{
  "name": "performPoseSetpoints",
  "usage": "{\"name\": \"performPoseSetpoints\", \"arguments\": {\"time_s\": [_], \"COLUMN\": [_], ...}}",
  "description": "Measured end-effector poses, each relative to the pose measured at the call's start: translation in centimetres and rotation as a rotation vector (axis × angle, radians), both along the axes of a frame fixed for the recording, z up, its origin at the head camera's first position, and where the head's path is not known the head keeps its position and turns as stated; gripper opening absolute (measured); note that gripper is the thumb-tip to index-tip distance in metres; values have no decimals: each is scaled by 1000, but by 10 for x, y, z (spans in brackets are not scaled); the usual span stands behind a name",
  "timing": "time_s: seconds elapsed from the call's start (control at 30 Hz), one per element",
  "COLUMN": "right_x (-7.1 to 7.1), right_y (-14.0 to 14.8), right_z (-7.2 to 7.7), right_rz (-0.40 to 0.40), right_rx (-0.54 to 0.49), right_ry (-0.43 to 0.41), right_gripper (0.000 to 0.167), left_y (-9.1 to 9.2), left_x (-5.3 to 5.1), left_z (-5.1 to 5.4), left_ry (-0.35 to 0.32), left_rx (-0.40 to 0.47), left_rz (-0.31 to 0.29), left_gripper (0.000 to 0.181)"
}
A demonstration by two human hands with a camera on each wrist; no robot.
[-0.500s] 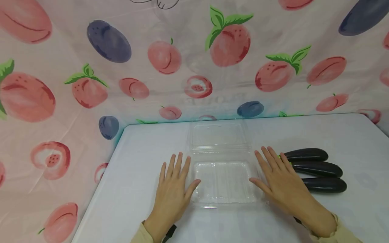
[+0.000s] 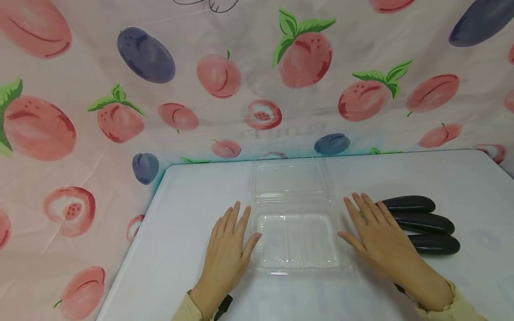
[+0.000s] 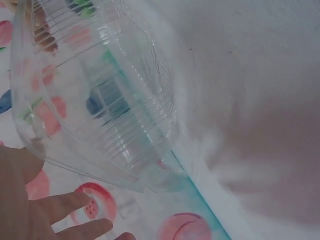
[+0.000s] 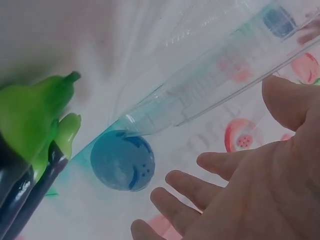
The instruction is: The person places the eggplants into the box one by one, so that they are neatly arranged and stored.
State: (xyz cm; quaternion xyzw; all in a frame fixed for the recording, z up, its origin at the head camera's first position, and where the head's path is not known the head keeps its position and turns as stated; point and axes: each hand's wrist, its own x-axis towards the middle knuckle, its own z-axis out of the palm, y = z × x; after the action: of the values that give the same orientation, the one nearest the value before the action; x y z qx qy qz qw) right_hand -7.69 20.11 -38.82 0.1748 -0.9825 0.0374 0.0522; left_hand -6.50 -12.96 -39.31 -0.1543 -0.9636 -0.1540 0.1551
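Observation:
A clear plastic clamshell box [image 2: 297,240] lies unfolded on the table, its lid [image 2: 290,178] laid back toward the wall. My left hand [image 2: 226,249] is at the box's left side, fingers straight and thumb over its edge; whether it touches cannot be told. On the other side my right hand [image 2: 381,243] is spread flat, palm down, holding nothing. Three dark eggplants [image 2: 425,223] lie side by side just right of it, and the hand hides their stem ends in the head view. Their green caps [image 4: 37,112] show in the right wrist view.
A white cloth covers the table [image 2: 180,191]. Behind and to the left hangs a pink sheet [image 2: 241,35] printed with fruit, meeting the table's back and left edges.
My right hand has shifted slightly right, away from the box and further over the eggplants' stem ends. My left hand has drawn slightly left, with its fingers closer together. Box and eggplants stay put.

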Motion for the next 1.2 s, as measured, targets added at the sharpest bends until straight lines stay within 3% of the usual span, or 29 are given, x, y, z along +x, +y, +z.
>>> {"name": "performPoseSetpoints", "arguments": {"time_s": [0.27,0.57,0.87,1.07,1.2], "right_x": [1,2,2,2,2], "right_y": [7,19,32,39,44], "right_z": [4,2,4,4,2], "right_rz": [-17,20,36,12,21], "right_rx": [-12,-22,-10,-2,4], "right_ry": [-50,2,-40,-125,-114], "right_gripper": [82,77,78,83,82], "left_y": [-1,-1,-2,-2,-1], "left_x": [-3,-5,-9,-11,-11], "left_z": [0,-1,-3,-5,-5], "left_ry": [1,16,57,35,3], "left_rx": [62,108,152,180,214], "left_rz": [12,25,29,35,36], "left_gripper": [59,56,52,51,50]}}
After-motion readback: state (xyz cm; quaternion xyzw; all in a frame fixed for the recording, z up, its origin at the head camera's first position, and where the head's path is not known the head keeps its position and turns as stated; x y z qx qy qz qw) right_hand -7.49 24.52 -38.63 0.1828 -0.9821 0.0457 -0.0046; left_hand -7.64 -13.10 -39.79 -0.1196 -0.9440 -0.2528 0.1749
